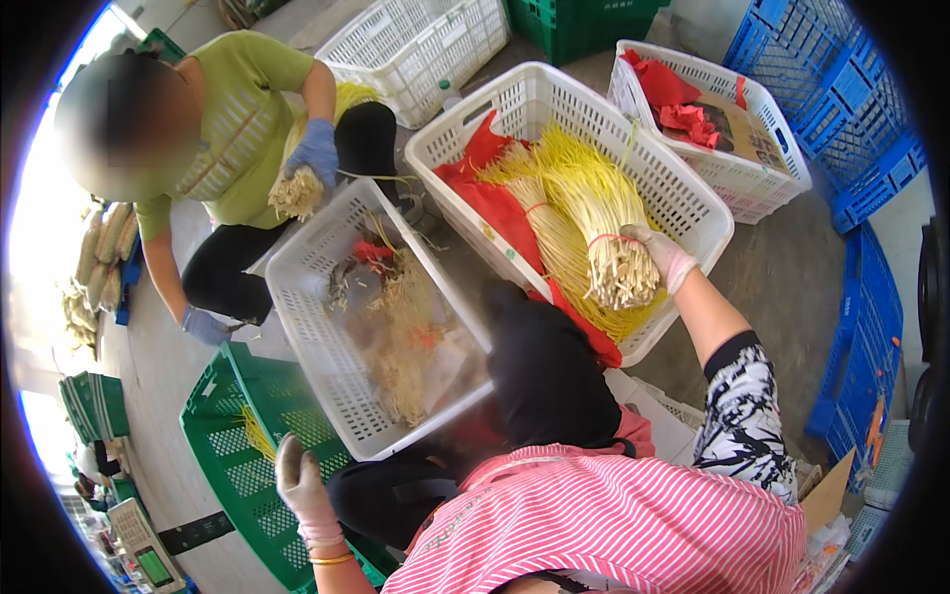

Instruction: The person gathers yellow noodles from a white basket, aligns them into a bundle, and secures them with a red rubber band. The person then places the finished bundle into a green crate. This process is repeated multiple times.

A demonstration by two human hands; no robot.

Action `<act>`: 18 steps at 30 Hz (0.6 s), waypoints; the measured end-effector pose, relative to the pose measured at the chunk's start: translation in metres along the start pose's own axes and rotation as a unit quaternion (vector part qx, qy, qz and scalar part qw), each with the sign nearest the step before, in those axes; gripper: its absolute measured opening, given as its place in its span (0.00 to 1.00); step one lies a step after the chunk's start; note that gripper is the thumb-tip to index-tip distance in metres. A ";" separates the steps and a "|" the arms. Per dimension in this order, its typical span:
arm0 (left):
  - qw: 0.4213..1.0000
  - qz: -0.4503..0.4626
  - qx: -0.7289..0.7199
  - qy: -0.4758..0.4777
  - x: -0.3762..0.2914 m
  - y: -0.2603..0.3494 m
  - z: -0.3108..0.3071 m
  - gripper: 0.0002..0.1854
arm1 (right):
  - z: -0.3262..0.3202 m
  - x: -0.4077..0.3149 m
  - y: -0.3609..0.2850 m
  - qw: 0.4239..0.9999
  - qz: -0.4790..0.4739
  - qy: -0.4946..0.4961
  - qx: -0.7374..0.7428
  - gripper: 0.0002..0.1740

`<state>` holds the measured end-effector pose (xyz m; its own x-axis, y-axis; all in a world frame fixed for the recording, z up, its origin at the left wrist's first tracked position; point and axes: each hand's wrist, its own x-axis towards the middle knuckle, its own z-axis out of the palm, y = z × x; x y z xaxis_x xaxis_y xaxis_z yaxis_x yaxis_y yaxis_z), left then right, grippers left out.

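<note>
My gloved right hand grips the cut end of a thick bundle of yellow chives, bound with a red band. The bundle lies over other chives in a white plastic crate lined with red cloth or paper. A thinner banded bundle rests beside it. My gloved left hand is above a green crate, thumb and fingers apart, holding nothing. Some yellow stalks lie in that green crate. Between my knees and a co-worker stands a white crate with stalk trimmings inside.
At the upper left sits a co-worker in blue gloves, one hand gripping a stalk bundle. A white crate with red scraps stands at the right, near blue plastic pallets. Another white crate and green crates stand at the back.
</note>
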<state>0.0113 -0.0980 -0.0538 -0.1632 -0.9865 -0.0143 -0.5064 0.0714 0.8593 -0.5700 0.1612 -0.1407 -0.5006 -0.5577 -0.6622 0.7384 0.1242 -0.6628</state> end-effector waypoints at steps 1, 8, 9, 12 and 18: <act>0.999 0.006 -0.019 -0.027 -0.003 0.010 0.014 0.20 | 0.011 -0.013 -0.005 0.995 -0.013 -0.051 0.081 0.21; 0.898 0.368 0.135 -0.200 -0.015 0.118 0.075 0.25 | 0.092 -0.136 -0.020 0.933 -0.065 -0.304 0.180 0.24; 0.861 0.438 0.193 -0.173 -0.016 0.136 0.078 0.27 | 0.105 -0.153 -0.020 0.931 -0.056 -0.327 0.155 0.32; 0.756 0.584 0.276 -0.107 -0.018 0.185 0.070 0.51 | 0.152 -0.190 -0.019 0.915 -0.131 -0.380 -0.017 0.43; 0.569 0.727 0.382 -0.019 -0.033 0.249 0.002 0.37 | 0.244 -0.217 -0.005 0.775 0.011 -0.590 -0.227 0.35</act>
<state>-0.1112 -0.0476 0.1598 -0.8920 0.2017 0.4045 -0.0297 0.8669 -0.4976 -0.3546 0.0815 0.0913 0.4691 -0.8802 -0.0713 0.3715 0.2700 -0.8883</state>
